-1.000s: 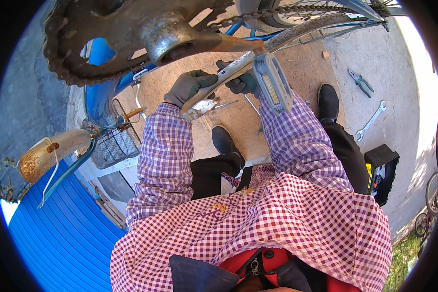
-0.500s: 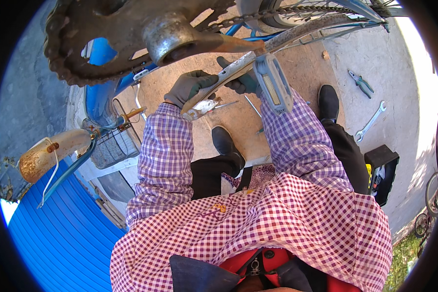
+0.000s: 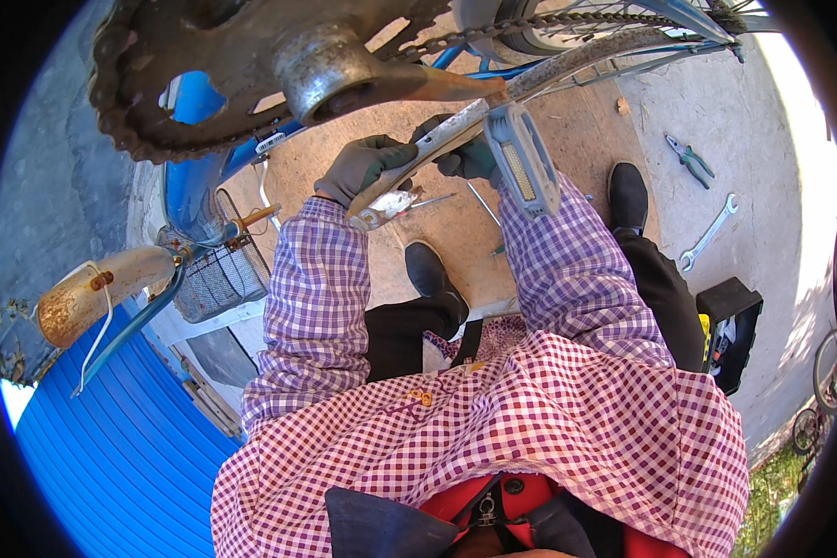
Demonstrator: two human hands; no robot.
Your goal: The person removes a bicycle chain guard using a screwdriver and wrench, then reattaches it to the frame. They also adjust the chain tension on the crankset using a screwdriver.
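A long, worn metal chain guard (image 3: 456,127) slants across the view below the crank of an upturned bicycle. My left hand (image 3: 366,169), in a grey-green glove, is closed at its lower part, with the thumb along its edge. My right hand (image 3: 467,158), gloved too, is behind the guard with its fingers bent toward the left hand; the guard hides what the fingertips hold, if anything. Close above are the toothed chainring (image 3: 126,93), the crank arm (image 3: 409,82) and a grey pedal (image 3: 523,163) with a pale reflector, overlapping my right wrist.
Pliers (image 3: 688,161) and an open-ended wrench (image 3: 709,232) lie on the concrete at right, near a black toolbox (image 3: 742,325). At left are a wire basket (image 3: 219,284), a rusty mudguard (image 3: 102,290) and a blue ribbed sheet (image 3: 121,456). The chain (image 3: 530,23) runs overhead.
My right hand's extended finger has bent in behind the chain guard, toward the left hand. The left hand stays at nearly the same place on the guard.
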